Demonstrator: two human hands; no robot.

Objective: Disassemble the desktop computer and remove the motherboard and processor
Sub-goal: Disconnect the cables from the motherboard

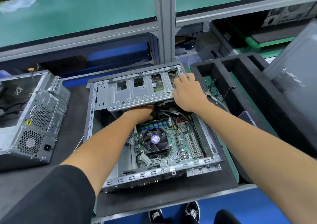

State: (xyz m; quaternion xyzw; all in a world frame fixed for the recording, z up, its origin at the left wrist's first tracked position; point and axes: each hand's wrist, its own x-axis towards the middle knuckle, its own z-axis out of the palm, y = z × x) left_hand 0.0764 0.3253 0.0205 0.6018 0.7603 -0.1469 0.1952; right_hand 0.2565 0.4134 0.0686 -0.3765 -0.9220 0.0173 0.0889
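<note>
The motherboard (171, 138) lies flat in the open case (197, 165), fan (155, 140) on top, long axis running near to far. The drive cage (137, 93) spans the far end, long axis left to right. The left hand (144, 113) reaches under the cage's near edge, just beyond the board; its fingers are hidden, so grip cannot be told. The right hand (186, 93) presses curled fingers on the cage's right end. The left hand is nearer the board.
</note>
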